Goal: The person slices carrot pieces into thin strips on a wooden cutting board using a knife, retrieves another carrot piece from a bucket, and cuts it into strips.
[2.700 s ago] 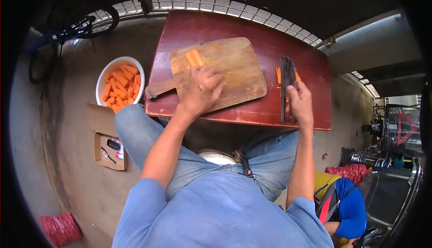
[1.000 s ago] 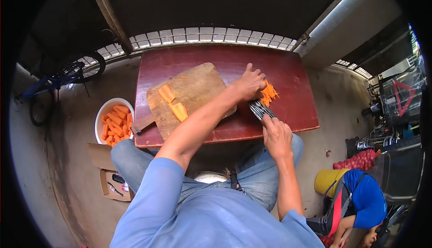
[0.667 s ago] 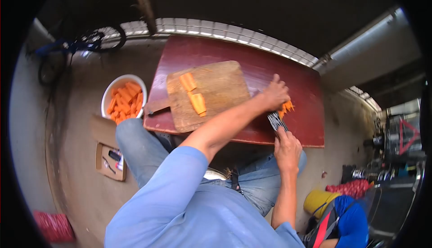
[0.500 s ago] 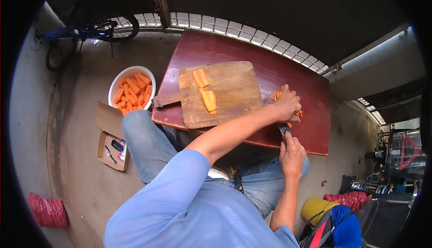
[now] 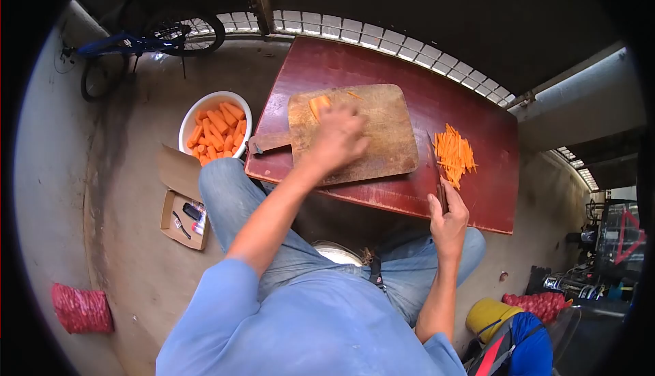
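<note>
My left hand [image 5: 340, 136], blurred by motion, is over the wooden cutting board [image 5: 392, 127]. Beyond its fingers a flat piece of orange carrot [image 5: 318, 105] shows on the board, with a thin strip [image 5: 354, 95] near the top edge; whatever is under the palm is hidden. At the right, my right hand [image 5: 448, 218] is closed round the handle of a knife [image 5: 434, 161], whose dark blade points away from me. Just right of the blade, a pile of carrot strips [image 5: 455, 154] lies on the red table [image 5: 491, 199].
A white bowl of carrots [image 5: 249, 113] stands on the floor left of the table. Below it is an open cardboard box [image 5: 184, 238]. Red net sacks [image 5: 83, 309], a bicycle [image 5: 136, 43] and a yellow bucket [image 5: 488, 316] are farther out. Another person [image 5: 532, 349] is at the lower right.
My left hand has moved from the carrot strips back to the board. The strip pile is now uncovered. My right hand still has the knife, its blade now pointing forward beside the pile.
</note>
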Action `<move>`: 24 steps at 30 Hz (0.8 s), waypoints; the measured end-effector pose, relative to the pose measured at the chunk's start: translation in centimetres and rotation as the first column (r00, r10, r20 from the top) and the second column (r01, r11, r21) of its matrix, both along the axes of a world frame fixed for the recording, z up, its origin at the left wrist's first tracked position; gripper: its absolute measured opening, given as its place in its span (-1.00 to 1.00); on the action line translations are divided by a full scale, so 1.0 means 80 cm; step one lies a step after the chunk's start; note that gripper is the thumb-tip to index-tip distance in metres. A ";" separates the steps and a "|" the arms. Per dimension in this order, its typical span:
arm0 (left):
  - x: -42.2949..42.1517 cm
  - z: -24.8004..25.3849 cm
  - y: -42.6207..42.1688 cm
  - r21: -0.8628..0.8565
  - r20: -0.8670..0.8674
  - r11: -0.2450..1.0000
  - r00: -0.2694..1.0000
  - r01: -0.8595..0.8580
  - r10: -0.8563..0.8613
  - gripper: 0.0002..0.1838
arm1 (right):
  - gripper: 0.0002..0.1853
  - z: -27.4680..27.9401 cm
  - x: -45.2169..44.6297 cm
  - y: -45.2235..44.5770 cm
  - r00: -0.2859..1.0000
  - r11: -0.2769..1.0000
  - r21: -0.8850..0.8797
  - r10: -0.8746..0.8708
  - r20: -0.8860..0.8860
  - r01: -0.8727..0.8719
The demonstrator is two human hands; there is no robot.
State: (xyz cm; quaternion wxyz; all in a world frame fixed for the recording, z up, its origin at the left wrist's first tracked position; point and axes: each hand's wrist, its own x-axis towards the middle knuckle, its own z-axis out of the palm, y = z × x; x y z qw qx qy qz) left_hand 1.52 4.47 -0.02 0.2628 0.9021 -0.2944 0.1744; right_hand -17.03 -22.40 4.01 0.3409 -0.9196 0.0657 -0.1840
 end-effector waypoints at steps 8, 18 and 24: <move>-0.029 0.006 0.059 -0.110 -0.355 0.994 0.934 -0.011 -0.029 -0.42 | -0.70 0.007 0.048 0.077 0.950 0.630 0.772 0.283 -0.129 -0.082; -0.039 0.013 0.027 -0.465 -0.451 0.885 0.869 -0.033 -0.204 -0.55 | -0.64 -0.014 0.053 0.083 0.938 0.591 0.805 0.308 -0.157 -0.059; -0.037 -0.017 0.065 -0.303 -0.384 0.952 0.919 -0.040 -0.084 -0.40 | -0.64 -0.007 0.048 0.086 0.932 0.604 0.796 0.313 -0.183 -0.047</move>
